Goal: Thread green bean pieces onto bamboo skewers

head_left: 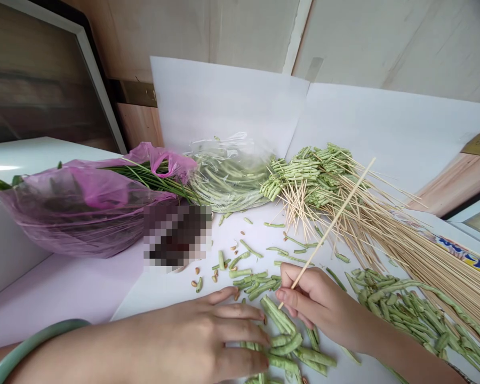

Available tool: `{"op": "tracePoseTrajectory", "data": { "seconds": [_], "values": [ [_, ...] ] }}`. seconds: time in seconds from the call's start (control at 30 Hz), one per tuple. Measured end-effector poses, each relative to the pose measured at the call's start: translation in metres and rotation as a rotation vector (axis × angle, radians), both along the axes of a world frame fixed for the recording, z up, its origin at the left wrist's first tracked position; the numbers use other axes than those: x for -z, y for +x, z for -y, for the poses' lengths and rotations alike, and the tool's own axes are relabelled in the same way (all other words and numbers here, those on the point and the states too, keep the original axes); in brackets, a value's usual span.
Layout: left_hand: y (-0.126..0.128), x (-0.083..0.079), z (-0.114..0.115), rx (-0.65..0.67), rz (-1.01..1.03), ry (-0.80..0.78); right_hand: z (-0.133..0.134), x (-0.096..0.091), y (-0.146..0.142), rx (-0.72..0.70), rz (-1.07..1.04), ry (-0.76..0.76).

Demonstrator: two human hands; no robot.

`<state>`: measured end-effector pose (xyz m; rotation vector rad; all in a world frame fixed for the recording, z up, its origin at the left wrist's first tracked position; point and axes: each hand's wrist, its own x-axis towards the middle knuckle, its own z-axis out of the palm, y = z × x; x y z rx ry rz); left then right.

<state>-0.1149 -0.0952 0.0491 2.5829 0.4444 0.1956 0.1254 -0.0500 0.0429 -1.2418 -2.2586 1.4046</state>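
Note:
My right hand [316, 298] pinches a thin bamboo skewer [336, 216] between thumb and fingers near its lower end. The skewer slants up and to the right and carries nothing. Cut green bean pieces [280, 314] lie right beneath that hand. My left hand [212, 336], with a pale green bangle [44, 341] on the wrist, is palm down with its fingers spread over the left side of these pieces. Whether its fingertips press on any beans is hidden.
Bean-loaded skewers [320, 170] are stacked at the back, beside a clear bag of long beans [228, 176]. Bare skewers [436, 266] lie along the right, near another bean pile [408, 309]. A purple bag [84, 213] of greens stands left; a blurred dark object [180, 234] sits before it.

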Motion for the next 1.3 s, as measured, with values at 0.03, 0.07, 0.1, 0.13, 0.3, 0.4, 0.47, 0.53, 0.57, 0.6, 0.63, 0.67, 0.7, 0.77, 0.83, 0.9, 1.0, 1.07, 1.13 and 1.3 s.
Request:
{"op": "tracePoseTrajectory", "data": {
  "seconds": [0.03,0.07,0.1,0.13,0.3,0.4,0.47,0.53,0.57,0.6,0.63,0.67,0.7,0.77,0.83,0.9,1.0,1.07,1.13,1.3],
  "values": [
    [0.000,0.001,0.000,-0.001,0.010,-0.002,0.000,0.000,-0.001,-0.005,0.009,0.022],
    [0.000,0.001,0.000,-0.005,0.024,-0.003,0.001,0.000,-0.002,-0.010,0.015,0.038],
    [0.000,0.002,0.000,-0.009,0.042,-0.005,0.001,0.000,-0.003,-0.015,0.020,0.050],
    [0.000,0.003,0.000,-0.014,0.056,-0.005,0.002,0.000,-0.003,-0.020,0.025,0.057],
    [-0.001,0.001,0.001,0.003,-0.020,-0.010,0.004,0.001,-0.003,-0.047,0.068,0.075],
    [-0.001,0.000,0.000,0.014,-0.055,-0.014,0.007,0.000,-0.004,-0.079,0.121,0.163],
    [-0.002,0.002,0.000,0.013,-0.042,-0.007,0.009,-0.001,-0.006,-0.111,0.147,0.231],
    [-0.003,0.004,-0.001,0.013,-0.024,0.000,0.011,-0.001,-0.007,-0.124,0.168,0.262],
    [-0.003,0.005,-0.001,0.012,-0.015,0.004,0.012,-0.001,-0.007,-0.126,0.179,0.266],
    [-0.003,0.006,-0.001,0.012,-0.005,0.005,0.012,-0.001,-0.007,-0.129,0.189,0.265],
    [-0.003,0.006,-0.001,0.012,0.004,0.009,0.013,0.000,-0.007,-0.131,0.197,0.261],
    [-0.003,0.006,0.000,0.013,0.013,0.014,0.013,0.001,-0.007,-0.131,0.204,0.256],
    [-0.003,0.005,0.000,0.013,0.026,0.019,0.012,0.001,-0.006,-0.132,0.206,0.253],
    [-0.003,0.004,0.001,-0.029,0.062,0.024,0.010,0.001,-0.006,-0.124,0.201,0.239],
    [-0.003,0.004,0.002,-0.148,0.112,0.016,0.007,0.000,-0.007,-0.098,0.191,0.205],
    [-0.004,0.007,0.002,-0.312,0.178,0.002,0.004,-0.002,-0.008,-0.068,0.167,0.163],
    [-0.005,0.015,0.000,-0.503,0.289,-0.033,0.000,-0.003,-0.008,0.004,0.073,0.048],
    [-0.005,0.019,-0.002,-0.588,0.347,-0.066,-0.001,-0.001,-0.007,0.075,-0.050,-0.047],
    [-0.005,0.021,-0.003,-0.640,0.366,-0.104,-0.002,0.001,-0.007,0.129,-0.208,-0.110],
    [-0.003,0.025,-0.003,-0.680,0.394,-0.297,0.006,0.005,-0.008,0.122,-0.494,-0.207]
  ]
}}
